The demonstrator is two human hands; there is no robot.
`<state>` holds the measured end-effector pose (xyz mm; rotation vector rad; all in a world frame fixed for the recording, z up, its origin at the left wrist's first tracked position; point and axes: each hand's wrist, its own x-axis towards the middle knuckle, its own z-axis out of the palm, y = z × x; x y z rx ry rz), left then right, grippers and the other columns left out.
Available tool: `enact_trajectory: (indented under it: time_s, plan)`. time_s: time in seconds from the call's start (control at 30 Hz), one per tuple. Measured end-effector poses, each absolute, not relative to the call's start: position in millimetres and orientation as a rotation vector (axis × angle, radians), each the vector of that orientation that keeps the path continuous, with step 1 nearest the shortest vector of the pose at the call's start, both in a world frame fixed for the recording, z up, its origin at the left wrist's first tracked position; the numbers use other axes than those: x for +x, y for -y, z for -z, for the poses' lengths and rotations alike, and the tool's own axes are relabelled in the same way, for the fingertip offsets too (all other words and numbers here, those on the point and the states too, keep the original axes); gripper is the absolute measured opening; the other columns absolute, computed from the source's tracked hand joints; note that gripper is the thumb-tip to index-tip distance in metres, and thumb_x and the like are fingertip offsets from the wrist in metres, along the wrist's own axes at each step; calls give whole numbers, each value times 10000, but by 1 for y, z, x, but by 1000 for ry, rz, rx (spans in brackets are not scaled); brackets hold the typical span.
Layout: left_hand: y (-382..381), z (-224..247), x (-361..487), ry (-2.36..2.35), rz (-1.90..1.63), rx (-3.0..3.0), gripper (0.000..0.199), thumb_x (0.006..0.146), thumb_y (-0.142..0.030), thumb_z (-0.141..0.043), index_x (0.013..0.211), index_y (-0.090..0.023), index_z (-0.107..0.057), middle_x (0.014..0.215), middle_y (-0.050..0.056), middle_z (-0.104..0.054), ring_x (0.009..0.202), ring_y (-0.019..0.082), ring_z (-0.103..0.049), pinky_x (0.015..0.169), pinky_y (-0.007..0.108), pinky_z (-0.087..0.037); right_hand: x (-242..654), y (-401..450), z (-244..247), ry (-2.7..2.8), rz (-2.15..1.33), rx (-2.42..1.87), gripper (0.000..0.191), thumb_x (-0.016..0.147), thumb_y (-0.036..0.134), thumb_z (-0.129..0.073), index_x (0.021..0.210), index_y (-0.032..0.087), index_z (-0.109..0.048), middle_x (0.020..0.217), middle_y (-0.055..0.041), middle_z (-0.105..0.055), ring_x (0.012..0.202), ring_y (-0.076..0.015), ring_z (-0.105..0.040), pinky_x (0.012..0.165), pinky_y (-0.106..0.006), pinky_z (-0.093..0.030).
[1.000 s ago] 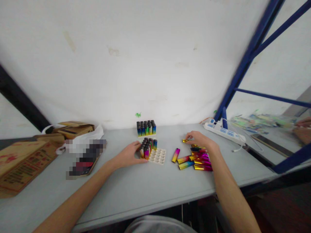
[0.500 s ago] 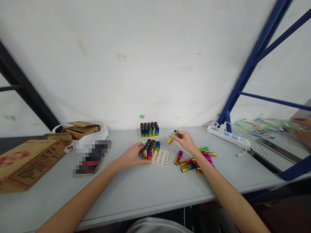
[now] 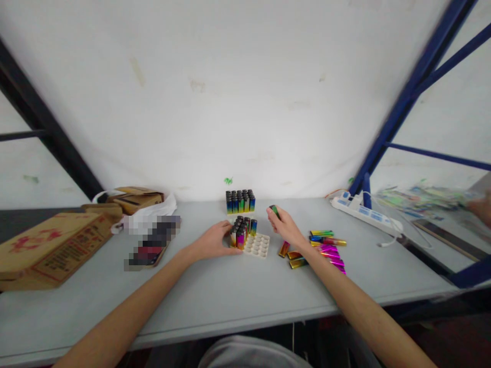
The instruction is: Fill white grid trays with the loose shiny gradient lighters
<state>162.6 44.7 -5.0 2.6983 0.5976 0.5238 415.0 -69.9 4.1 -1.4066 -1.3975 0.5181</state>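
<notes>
My left hand (image 3: 213,242) curves round the left side of a white tray (image 3: 262,246) with round pockets, thumb in front and fingers behind. Several shiny lighters (image 3: 240,235) with black tops stand upright in the left part of this tray; pockets on its right are bare. Above and to the right of the tray, my right hand (image 3: 284,225) is closed round one lighter (image 3: 274,210), whose dark green end sticks out at the top. My fingers hide the rest of it. More lighters (image 3: 328,248) in gold, magenta, green and blue lie in a loose pile under my right forearm.
A second block of upright lighters (image 3: 240,202) stands near the wall. On the left are cardboard boxes (image 3: 57,245), a white plastic bag (image 3: 153,207) and a blurred-out dark object (image 3: 153,245). A power strip (image 3: 366,215) with cables lies right, by the blue rack (image 3: 399,107). Another person's hand (image 3: 481,208) shows far right.
My right hand has turned, so the lighter it holds is now mostly hidden behind the fingers. The left hand keeps its place at the tray. The whole view has shifted slightly.
</notes>
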Motion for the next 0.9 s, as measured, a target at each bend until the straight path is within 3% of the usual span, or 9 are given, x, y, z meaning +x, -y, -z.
enact_trajectory:
  time_s: [0.23,0.37,0.47,0.6,0.77,0.9]
  plan:
    - [-46,7,161,-614,-533,2684,678,666,-683,-801,1127,-192,-728,1157,113,-736,1069,343,-695,968,416,-561,403,66,2,1428,-363,-1590,538,942,637,-452,625,218,-339,610,44,-296,604,-121,-319,578,-277,-235]
    - [-44,6,162,-631,-521,2686,714,677,-693,-789,1174,-186,-708,1182,115,-729,1069,333,-694,993,414,-550,399,66,4,1398,-322,-1627,427,891,495,-448,588,220,-328,594,39,-276,591,-117,-314,575,-280,-208]
    - [-43,4,162,-638,-499,2686,697,686,-689,-782,1160,-183,-706,1180,119,-726,1067,332,-688,988,414,-547,399,66,4,1431,-290,-1621,365,877,433,-427,593,219,-346,583,38,-304,592,-122,-343,577,-278,-213]
    - [-43,4,162,-640,-488,2692,662,684,-692,-777,1120,-198,-714,1145,110,-727,1060,339,-681,975,420,-547,400,67,2,1498,-261,-1617,444,947,522,-443,631,215,-393,588,36,-383,617,-136,-387,594,-275,-257]
    - [-45,6,162,-623,-478,2688,672,700,-717,-756,1106,-184,-711,1132,131,-714,1053,339,-672,973,437,-540,401,72,-5,1651,-305,-1514,444,1046,557,-358,806,215,-509,736,2,-568,694,-162,-516,667,-278,-381]
    - [-45,5,162,-607,-485,2681,681,696,-712,-764,1112,-175,-713,1136,132,-714,1052,336,-669,977,431,-536,405,76,-11,1788,-115,-1500,468,1064,564,-339,839,213,-552,847,-51,-616,799,-189,-564,750,-295,-420]
